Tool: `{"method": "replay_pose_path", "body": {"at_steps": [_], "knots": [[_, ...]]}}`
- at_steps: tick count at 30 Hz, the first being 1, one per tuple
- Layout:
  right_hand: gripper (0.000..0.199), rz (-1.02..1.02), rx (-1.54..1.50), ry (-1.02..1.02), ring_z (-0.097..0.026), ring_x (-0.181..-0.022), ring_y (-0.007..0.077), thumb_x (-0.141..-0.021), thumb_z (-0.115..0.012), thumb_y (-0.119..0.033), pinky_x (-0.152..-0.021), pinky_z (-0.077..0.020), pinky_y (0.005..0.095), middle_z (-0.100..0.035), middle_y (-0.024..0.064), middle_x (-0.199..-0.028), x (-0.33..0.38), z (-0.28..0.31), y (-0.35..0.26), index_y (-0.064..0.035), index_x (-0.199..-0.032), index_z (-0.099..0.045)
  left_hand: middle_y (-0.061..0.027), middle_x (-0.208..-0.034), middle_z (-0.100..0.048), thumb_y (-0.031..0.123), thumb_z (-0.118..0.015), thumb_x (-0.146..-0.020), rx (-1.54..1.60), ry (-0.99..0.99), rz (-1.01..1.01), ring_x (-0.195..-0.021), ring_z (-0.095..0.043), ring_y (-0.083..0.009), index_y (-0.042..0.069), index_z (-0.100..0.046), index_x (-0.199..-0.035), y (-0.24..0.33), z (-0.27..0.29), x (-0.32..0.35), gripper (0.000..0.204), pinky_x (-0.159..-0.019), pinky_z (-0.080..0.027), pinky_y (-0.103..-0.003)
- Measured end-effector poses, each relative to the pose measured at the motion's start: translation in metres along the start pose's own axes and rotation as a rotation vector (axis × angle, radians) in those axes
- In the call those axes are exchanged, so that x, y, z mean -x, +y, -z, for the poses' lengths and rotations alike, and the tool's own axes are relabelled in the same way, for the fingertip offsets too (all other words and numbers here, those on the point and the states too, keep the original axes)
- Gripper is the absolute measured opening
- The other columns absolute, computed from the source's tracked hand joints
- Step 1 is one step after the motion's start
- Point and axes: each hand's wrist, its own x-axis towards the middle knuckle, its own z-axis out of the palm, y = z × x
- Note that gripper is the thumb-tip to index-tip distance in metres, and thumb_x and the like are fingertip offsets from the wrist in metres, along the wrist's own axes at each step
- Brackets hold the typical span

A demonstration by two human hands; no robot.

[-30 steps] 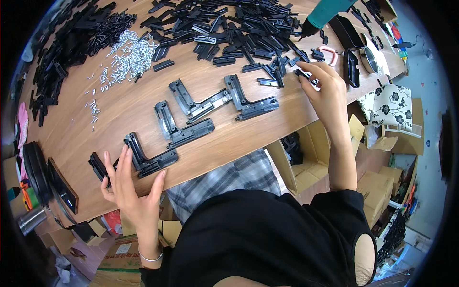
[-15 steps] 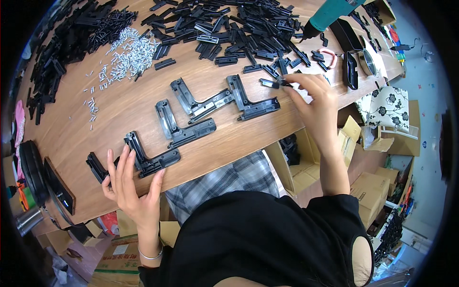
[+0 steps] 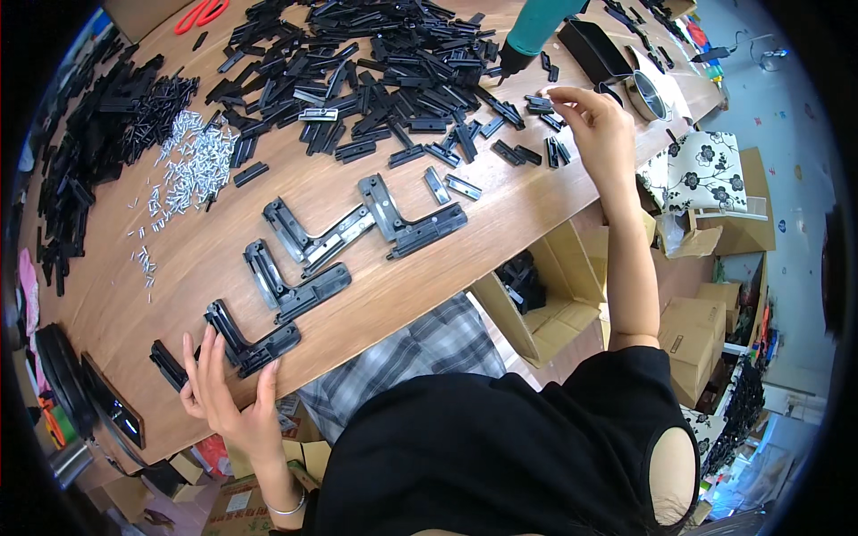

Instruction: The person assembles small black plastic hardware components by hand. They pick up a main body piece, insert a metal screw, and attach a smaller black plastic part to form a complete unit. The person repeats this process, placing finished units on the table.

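Observation:
My left hand [image 3: 228, 393] lies with its fingers spread along the near edge of the table, touching a black L-shaped plastic housing [image 3: 255, 348]. Another black housing [image 3: 168, 364] is partly covered by those fingers. More L-shaped housings [image 3: 411, 228] are lined up diagonally to the right. Two short bars with shiny faces [image 3: 463, 187] lie beside the rightmost one. Farther right, my right hand [image 3: 594, 125] reaches out with thumb and fingers closed together next to small black blocks [image 3: 538, 104]. What the fingertips hold, if anything, is hidden.
Heaps of black plastic parts [image 3: 393, 89] and silver screws [image 3: 198, 156] cover the far table. A teal power screwdriver [image 3: 536, 31] hangs above, near a black tray [image 3: 594, 52] and a round metal tin [image 3: 645, 96]. A phone [image 3: 112, 402] lies at left; an open carton [image 3: 559, 286] stands below the edge.
My right hand has let go of a small bar beside the rightmost housing and moved away to the small blocks. My left hand stays on the housing. The whole view has shifted.

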Motion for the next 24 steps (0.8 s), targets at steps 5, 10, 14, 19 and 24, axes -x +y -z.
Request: {"method": "replay_pose_path", "body": {"at_steps": [5, 10, 14, 19, 24], "knots": [[0.015, 0.065, -0.034, -0.064, -0.057, -0.063, 0.0162, -0.079, -0.067, -0.014, -0.061, -0.0452, 0.0266, -0.070, 0.0057, -0.087, -0.013, -0.016, 0.025, -0.0116, -0.093, -0.073, -0.0070, -0.128, -0.057, 0.017, -0.077, -0.069, -0.019, -0.009, 0.007, -0.127, -0.045, -0.0278, 0.006, -0.055, -0.122, -0.001, 0.000, 0.000, 0.058, -0.101, -0.022, -0.040], [0.012, 0.001, -0.161, -0.106, -0.066, -0.081, 0.0242, -0.077, -0.066, -0.010, -0.073, -0.0501, 0.0315, -0.068, 0.0104, -0.088, -0.009, -0.019, 0.022, -0.0051, -0.087, -0.071, -0.0065, -0.127, -0.057, 0.017, -0.078, -0.067, -0.029, -0.001, 0.000, -0.126, -0.046, -0.0287, 0.006, -0.055, -0.122, -0.003, 0.000, 0.002, 0.060, -0.100, -0.022, -0.040], [0.017, 0.019, -0.246, -0.122, -0.063, -0.076, 0.0131, -0.081, -0.065, -0.007, -0.069, -0.0474, 0.0237, -0.069, 0.0061, -0.093, 0.000, -0.016, 0.028, -0.0063, -0.097, -0.071, -0.0068, -0.127, -0.057, 0.017, -0.078, -0.067, -0.022, -0.008, -0.001, -0.126, -0.046, -0.0285, 0.006, -0.054, -0.122, -0.002, 0.000, 0.001, 0.061, -0.100, -0.022, -0.040], [0.021, -0.141, -0.484, -0.121, -0.063, -0.081, 0.0140, -0.081, -0.064, -0.005, -0.074, -0.0482, 0.0253, -0.068, 0.0074, -0.099, 0.004, -0.010, 0.036, -0.0044, -0.101, -0.069, -0.0071, -0.127, -0.057, 0.018, -0.078, -0.068, -0.034, -0.012, -0.010, -0.125, -0.047, -0.0281, 0.006, -0.054, -0.123, -0.003, -0.001, 0.002, 0.060, -0.100, -0.022, -0.040], [0.023, 0.203, -0.235, -0.180, -0.062, -0.093, 0.0204, -0.075, -0.067, -0.004, -0.081, -0.0478, 0.0302, -0.068, 0.0097, -0.096, -0.002, 0.000, 0.021, -0.0056, -0.098, -0.069, -0.0069, -0.127, -0.057, 0.019, -0.077, -0.069, -0.035, -0.003, -0.010, -0.125, -0.047, -0.0277, 0.006, -0.055, -0.122, -0.004, -0.001, 0.003, 0.059, -0.100, -0.022, -0.040]]}}
